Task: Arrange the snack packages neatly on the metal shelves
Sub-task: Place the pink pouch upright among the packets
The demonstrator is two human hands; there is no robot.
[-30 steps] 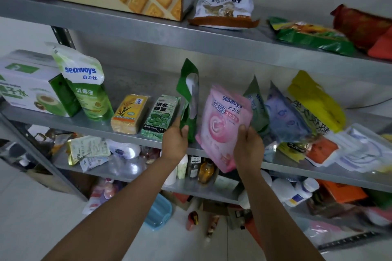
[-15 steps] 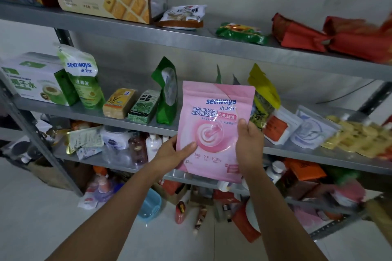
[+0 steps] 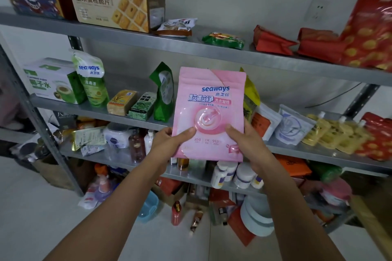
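Pinching a flat pink plastic pouch by its lower side edges, left hand and right hand are holding it upright before the front edge of the grey metal shelf.

Arms outstretched, left hand and right hand each pinch the pink pouch.

Pink pouch I'm holding is glossy plastic film, shelves dull brushed metal, cookie box matt cardboard.
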